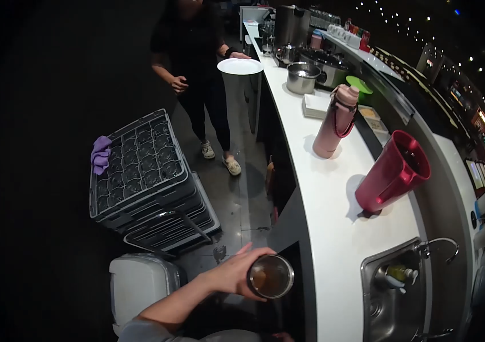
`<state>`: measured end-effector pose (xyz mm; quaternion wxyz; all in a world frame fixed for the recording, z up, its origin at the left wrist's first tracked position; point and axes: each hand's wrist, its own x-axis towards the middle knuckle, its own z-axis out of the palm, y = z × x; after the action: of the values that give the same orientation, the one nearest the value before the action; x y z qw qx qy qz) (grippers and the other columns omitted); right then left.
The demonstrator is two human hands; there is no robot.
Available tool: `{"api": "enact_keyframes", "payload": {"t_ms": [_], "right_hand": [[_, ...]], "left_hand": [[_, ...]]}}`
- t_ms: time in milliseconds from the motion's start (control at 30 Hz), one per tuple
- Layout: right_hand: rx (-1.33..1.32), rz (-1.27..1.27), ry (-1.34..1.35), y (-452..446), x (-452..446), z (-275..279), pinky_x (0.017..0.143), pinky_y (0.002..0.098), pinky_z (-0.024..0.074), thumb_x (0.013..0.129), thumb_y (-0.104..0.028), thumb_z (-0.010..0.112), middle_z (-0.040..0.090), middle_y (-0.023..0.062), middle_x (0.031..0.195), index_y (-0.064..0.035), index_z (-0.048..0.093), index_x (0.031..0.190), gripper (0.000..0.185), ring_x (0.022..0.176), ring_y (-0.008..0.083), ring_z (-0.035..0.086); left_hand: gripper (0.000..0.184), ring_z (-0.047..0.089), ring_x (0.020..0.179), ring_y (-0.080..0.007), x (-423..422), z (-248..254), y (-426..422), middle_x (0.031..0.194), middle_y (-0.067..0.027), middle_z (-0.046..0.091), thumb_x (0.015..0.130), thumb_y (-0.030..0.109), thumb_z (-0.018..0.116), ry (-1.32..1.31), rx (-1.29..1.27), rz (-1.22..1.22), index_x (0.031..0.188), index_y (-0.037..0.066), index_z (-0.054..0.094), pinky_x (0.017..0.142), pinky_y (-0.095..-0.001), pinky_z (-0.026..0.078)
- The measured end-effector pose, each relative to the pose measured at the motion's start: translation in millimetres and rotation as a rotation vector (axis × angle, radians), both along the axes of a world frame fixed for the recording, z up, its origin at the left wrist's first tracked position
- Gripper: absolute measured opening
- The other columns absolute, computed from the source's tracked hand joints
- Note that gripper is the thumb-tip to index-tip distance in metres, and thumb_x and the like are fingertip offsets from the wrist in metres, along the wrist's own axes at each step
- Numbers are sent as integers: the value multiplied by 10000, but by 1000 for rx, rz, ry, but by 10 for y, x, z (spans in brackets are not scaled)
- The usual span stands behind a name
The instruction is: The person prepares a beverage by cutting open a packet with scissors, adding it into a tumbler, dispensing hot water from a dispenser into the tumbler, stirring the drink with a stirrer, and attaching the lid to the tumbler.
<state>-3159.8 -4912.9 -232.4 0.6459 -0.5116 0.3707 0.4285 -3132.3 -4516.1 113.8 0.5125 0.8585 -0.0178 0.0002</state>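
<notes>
My left hand (pixel 235 273) is wrapped round a drinking glass (pixel 271 277), held upright beside the counter's near edge. Seen from above, the glass has a dark rim and a brownish inside; whether it holds liquid is hard to make out. A small dim patch at the bottom edge may be my right hand (pixel 283 337), its fingers hidden. On the white counter (pixel 333 228) to the right stand a red pitcher (pixel 388 174) and a pink water bottle (pixel 336 122).
A steel sink (pixel 390 313) with a soap bottle lies at right. Stacked glass racks (pixel 139 159) with a purple cloth (pixel 101 154) and a grey bin (pixel 139 290) stand left. Ahead, a person (pixel 197 74) holds a white plate (pixel 240 66). Napkins (pixel 315 106) and a steel pot (pixel 303 78) sit farther along.
</notes>
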Motion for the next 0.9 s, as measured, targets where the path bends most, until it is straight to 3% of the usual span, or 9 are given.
{"api": "enact_keyframes", "payload": {"t_ms": [67,133,167,233,300,333,400,533,900], "right_hand": [[46,180,-55,64,-75,-226,656,381,556,778,33,565,655,132,733,14,609,768,50,700,260,654],[265,543,-484,201,42,-251,595,445,541,831,-491,606,637,284,765,98,575,855,590,686,350,654],[300,437,-448,65,-4,-1110,584,434,534,818,-615,563,651,261,804,99,575,873,717,710,351,660],[31,165,-566,92,-57,-1579,491,373,477,901,-467,551,590,122,666,7,553,873,475,512,235,562],[-339,218,-462,540,304,-678,433,255,409,832,-13,561,565,29,679,-60,547,834,50,524,107,521],[-405,159,-432,660,426,-545,521,248,447,759,83,559,573,32,713,-68,556,823,165,613,122,553],[-424,230,-739,239,495,-1708,704,279,479,861,-91,596,621,38,819,-61,612,945,91,801,164,607],[-1093,758,-553,425,974,-1621,841,325,448,896,-219,538,626,118,987,-60,609,1053,234,987,263,585],[-1168,1003,-894,58,1526,-2253,1019,406,367,850,-140,510,480,245,1299,-35,491,1290,452,1235,365,442]], "left_hand": [[962,466,1210,-287,-277,-152,203,1214,-90,519,530,358,874,28,3,97,1308,112,363,1121,-535,151],[988,468,1205,-298,-570,-473,312,1205,-101,522,507,350,887,48,-17,151,1307,101,362,1128,-510,152],[997,474,1197,-291,-710,-652,378,1199,-105,525,489,343,896,5,2,175,1297,86,371,1131,-491,152],[1016,496,1172,-262,-930,-965,370,1179,-101,542,456,331,910,-5,-181,276,1282,60,383,1136,-471,146],[1031,527,1133,-225,-1087,-1122,291,1148,-85,566,439,325,917,56,-287,377,1277,44,385,1138,-474,139],[1036,543,1111,-210,-1152,-1220,362,1131,-75,577,436,323,919,76,-219,381,1276,38,383,1139,-479,138],[1197,498,1164,-236,-1383,-1531,500,1227,-109,493,375,253,951,95,-30,271,1342,30,282,1057,-384,339],[1217,496,1162,-247,-1708,-1997,487,1232,-122,484,386,264,952,273,-119,399,1356,34,254,1019,-378,382],[954,560,1088,-262,-1706,-2668,296,1126,-145,567,512,230,870,371,-146,392,1274,39,329,1143,-538,84]]}}
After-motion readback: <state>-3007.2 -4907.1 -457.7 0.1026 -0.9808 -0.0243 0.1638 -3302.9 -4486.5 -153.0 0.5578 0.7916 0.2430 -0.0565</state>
